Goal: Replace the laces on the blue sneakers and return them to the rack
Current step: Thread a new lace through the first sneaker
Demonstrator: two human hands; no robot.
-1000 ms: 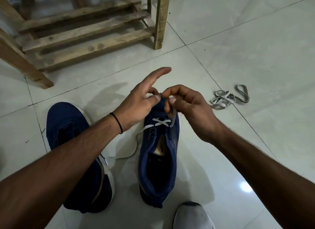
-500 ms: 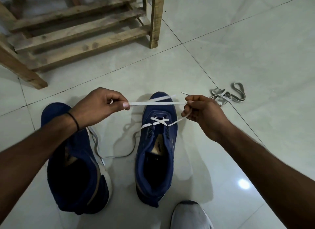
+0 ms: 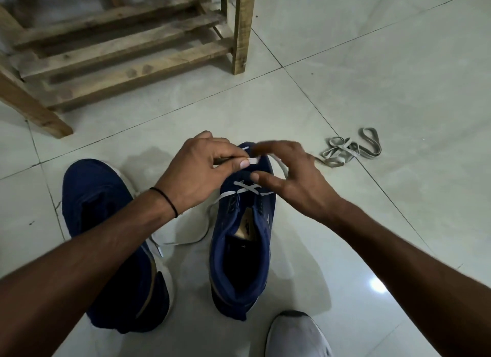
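Observation:
Two blue sneakers stand on the tiled floor. The right sneaker (image 3: 240,253) has a white lace (image 3: 247,190) crossed once through its lowest eyelets, and the lace's loose end trails to the left on the floor. The left sneaker (image 3: 106,239) has no lace that I can see. My left hand (image 3: 198,170) hovers over the toe of the right sneaker and pinches the lace's tip between thumb and forefinger. My right hand (image 3: 289,177) is beside it, fingers spread and blurred, holding nothing that I can make out.
A wooden rack (image 3: 127,45) with slatted shelves stands at the back left. A heap of grey laces (image 3: 350,150) lies on the floor to the right. A grey-clad knee or foot (image 3: 297,335) shows at the bottom edge.
Half a second ago both hands held the lace stretched wide apart. Now the hands have come together over the toe, and my right hand has let go and spread its fingers.

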